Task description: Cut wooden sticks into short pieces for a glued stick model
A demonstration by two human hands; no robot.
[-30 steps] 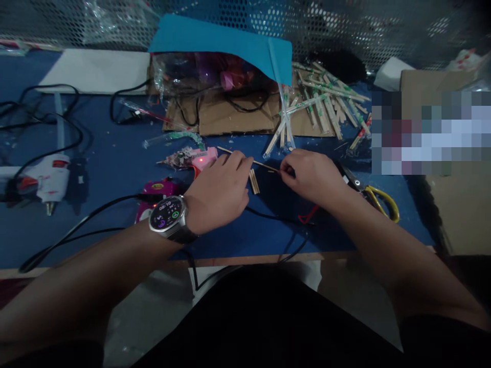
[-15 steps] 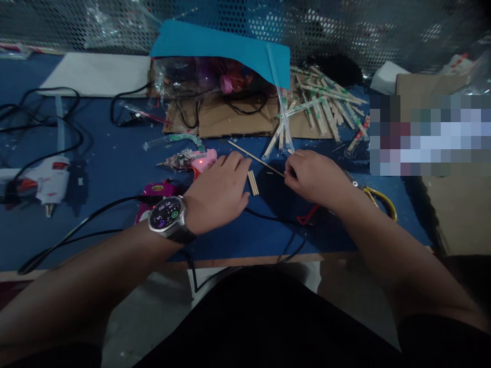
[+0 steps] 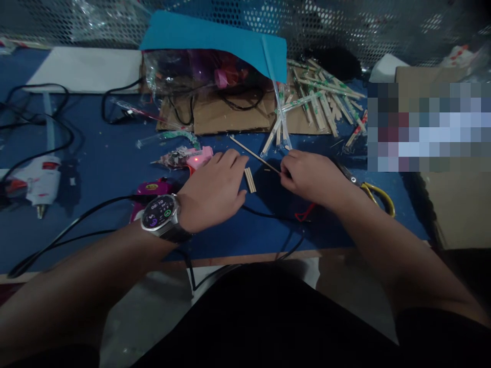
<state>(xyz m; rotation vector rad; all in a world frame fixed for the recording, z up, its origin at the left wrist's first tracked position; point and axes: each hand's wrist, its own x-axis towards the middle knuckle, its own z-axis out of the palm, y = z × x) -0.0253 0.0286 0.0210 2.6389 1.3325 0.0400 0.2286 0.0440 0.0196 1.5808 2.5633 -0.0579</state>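
Where the thin stick (image 3: 253, 154) lies: to the right of the pink glue gun (image 3: 199, 157), slanting low over the blue table (image 3: 107, 153); its far end points toward the cardboard (image 3: 230, 120), and its near end is inside the right hand (image 3: 310, 176)
Right hand: further right of the pink glue gun; its fingers are pinched together on the near end of the thin stick, with the rest of the hand curled over it
Left hand (image 3: 213, 191): just beside the pink glue gun, on its near right side; it lies palm down, fingers stretched and loose, gripping nothing; whether the fingertips touch the thin stick I cannot tell
Short wooden pieces (image 3: 249, 180): two, side by side, right of the pink glue gun, between the two hands; a little apart from the thin stick
Step in hand: in my judgement the thin stick is being held by one end and lined up near the short wooden pieces; the left hand only rests flat
Next move calls for: a steady pinch, I think, because the thin stick is slender and held at one end only; the black cable (image 3: 268, 214), near right of the pink glue gun, should be kept out of the way
Yellow-handled cutters (image 3: 378, 194): well to the right of the pink glue gun, beside the right wrist; untouched
Wrapped chopsticks (image 3: 322, 99): a heap beyond and right of the pink glue gun
White glue gun (image 3: 32, 181): well to the left of the pink glue gun
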